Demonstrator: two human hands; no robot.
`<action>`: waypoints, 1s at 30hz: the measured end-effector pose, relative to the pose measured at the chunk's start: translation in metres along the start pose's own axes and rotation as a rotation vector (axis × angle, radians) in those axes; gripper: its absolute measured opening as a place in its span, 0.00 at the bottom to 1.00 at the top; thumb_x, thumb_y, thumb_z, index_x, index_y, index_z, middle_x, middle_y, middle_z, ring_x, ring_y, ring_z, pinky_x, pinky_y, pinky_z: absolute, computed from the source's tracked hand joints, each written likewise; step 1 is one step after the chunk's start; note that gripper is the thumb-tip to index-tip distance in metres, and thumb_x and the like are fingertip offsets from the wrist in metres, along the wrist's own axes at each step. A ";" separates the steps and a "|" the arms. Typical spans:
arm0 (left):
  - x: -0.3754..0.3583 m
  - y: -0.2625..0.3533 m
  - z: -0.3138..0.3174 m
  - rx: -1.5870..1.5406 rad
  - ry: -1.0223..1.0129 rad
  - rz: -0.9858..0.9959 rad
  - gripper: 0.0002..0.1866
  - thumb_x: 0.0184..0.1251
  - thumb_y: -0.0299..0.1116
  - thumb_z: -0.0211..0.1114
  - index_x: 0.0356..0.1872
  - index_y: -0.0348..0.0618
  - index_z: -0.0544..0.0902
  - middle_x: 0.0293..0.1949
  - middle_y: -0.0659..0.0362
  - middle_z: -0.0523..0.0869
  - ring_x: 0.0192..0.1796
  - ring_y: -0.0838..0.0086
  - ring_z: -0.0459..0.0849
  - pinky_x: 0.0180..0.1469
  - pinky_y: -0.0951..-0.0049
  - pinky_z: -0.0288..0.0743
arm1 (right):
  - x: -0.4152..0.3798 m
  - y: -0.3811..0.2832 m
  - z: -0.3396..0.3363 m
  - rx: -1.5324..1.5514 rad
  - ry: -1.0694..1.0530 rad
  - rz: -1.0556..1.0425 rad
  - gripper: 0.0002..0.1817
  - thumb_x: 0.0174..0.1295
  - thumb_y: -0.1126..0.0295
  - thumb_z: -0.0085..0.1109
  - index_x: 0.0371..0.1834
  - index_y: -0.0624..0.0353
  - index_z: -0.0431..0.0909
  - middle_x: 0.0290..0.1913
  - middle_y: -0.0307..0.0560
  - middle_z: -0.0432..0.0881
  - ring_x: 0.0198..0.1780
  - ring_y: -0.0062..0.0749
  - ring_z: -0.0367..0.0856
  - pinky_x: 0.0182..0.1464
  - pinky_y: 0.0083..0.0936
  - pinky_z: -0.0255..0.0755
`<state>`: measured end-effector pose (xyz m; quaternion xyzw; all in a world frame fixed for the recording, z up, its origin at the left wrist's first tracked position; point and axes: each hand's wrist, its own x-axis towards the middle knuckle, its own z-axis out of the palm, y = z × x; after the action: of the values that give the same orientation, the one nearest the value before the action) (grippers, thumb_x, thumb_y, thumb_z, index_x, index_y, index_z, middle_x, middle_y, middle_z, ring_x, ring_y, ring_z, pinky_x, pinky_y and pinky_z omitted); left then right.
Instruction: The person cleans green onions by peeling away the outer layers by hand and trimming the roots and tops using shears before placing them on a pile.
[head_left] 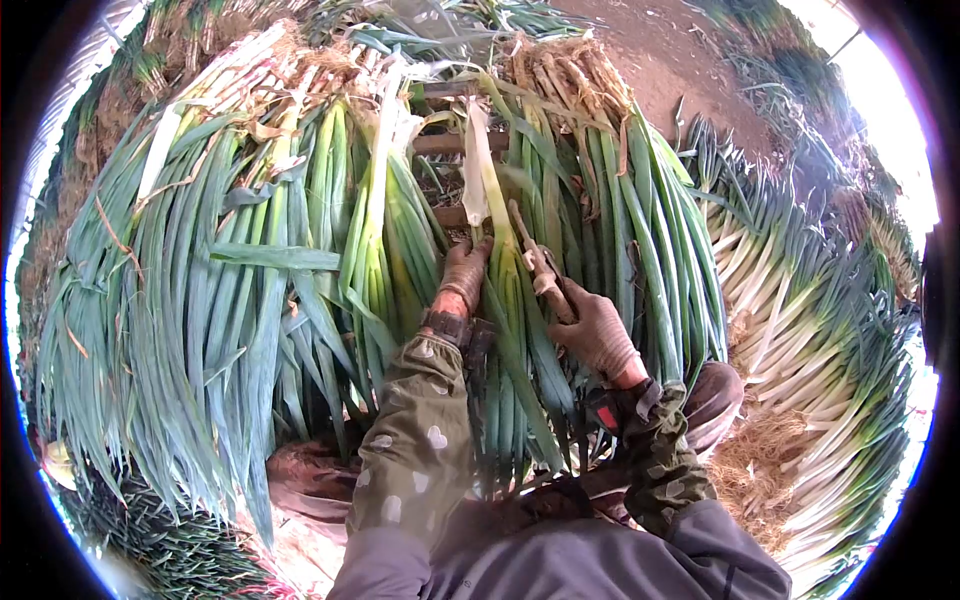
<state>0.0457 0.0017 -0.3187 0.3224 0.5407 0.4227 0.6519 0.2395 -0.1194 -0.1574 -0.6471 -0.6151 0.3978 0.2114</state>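
In gloves, both my hands work among large green onions. My left hand (pixel 465 272) is closed at the lower end of a pale, torn outer leaf (pixel 475 170). That leaf hangs beside a green onion stalk (pixel 492 180) with a whitish-green shaft. To the right, my right hand (pixel 598 332) is wrapped round the lower end of a brown stick-like tool (pixel 543 268), which has a lumpy wrapped part and points up and left. Long green leaves spread beneath both wrists.
A thick bundle of green onions (pixel 200 270) lies on the left, another (pixel 650 240) on the right, with roots at the far end. Wooden slats (pixel 450 143) show between them. Rows of green onions (pixel 800 370) lie on the right, near bare soil (pixel 660 60).
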 end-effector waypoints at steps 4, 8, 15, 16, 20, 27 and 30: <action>-0.029 0.021 0.018 0.563 0.291 0.235 0.20 0.72 0.40 0.67 0.56 0.35 0.83 0.45 0.43 0.88 0.43 0.51 0.85 0.51 0.55 0.79 | -0.006 0.000 0.001 0.030 0.039 0.003 0.31 0.51 0.71 0.65 0.63 0.62 0.76 0.33 0.56 0.75 0.37 0.39 0.76 0.44 0.31 0.75; -0.047 0.029 0.023 0.964 0.509 0.735 0.21 0.70 0.46 0.65 0.51 0.38 0.85 0.43 0.42 0.86 0.46 0.43 0.86 0.49 0.49 0.78 | 0.015 0.011 0.004 -0.025 0.041 -0.069 0.31 0.51 0.70 0.65 0.63 0.63 0.76 0.33 0.61 0.80 0.34 0.42 0.81 0.43 0.33 0.77; -0.024 0.017 0.036 1.351 0.399 0.633 0.12 0.67 0.45 0.66 0.39 0.48 0.87 0.31 0.53 0.89 0.36 0.51 0.90 0.38 0.53 0.83 | 0.052 -0.003 0.014 -0.124 -0.026 -0.148 0.24 0.53 0.64 0.68 0.53 0.61 0.78 0.42 0.68 0.85 0.49 0.67 0.82 0.51 0.50 0.76; -0.017 0.019 0.039 1.361 0.423 0.588 0.13 0.67 0.45 0.66 0.38 0.48 0.88 0.30 0.52 0.89 0.35 0.51 0.90 0.37 0.53 0.83 | 0.054 -0.003 0.013 -0.117 -0.014 -0.104 0.24 0.53 0.64 0.68 0.53 0.61 0.78 0.42 0.68 0.85 0.49 0.66 0.83 0.51 0.50 0.77; 0.001 0.018 0.043 1.434 0.530 0.545 0.18 0.62 0.51 0.68 0.38 0.47 0.86 0.34 0.52 0.89 0.37 0.54 0.90 0.37 0.55 0.83 | 0.058 0.015 0.016 -0.110 -0.013 -0.137 0.27 0.53 0.66 0.68 0.58 0.64 0.78 0.38 0.68 0.84 0.39 0.55 0.84 0.47 0.39 0.77; -0.002 0.064 0.026 1.160 0.282 0.082 0.31 0.49 0.55 0.78 0.41 0.35 0.88 0.39 0.42 0.91 0.42 0.50 0.92 0.42 0.52 0.83 | 0.011 0.021 -0.017 -0.002 0.103 -0.059 0.29 0.49 0.66 0.72 0.57 0.60 0.78 0.39 0.65 0.85 0.42 0.60 0.85 0.48 0.42 0.78; -0.040 0.095 -0.002 0.844 0.437 0.167 0.21 0.51 0.40 0.74 0.43 0.43 0.81 0.34 0.53 0.88 0.32 0.52 0.88 0.37 0.57 0.83 | -0.004 0.032 -0.034 0.164 0.231 -0.059 0.30 0.50 0.68 0.70 0.60 0.58 0.78 0.36 0.62 0.84 0.37 0.52 0.85 0.45 0.39 0.78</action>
<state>0.0217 0.0064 -0.2185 0.5049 0.7615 0.2750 0.2991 0.2860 -0.1206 -0.1608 -0.6510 -0.5707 0.3631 0.3445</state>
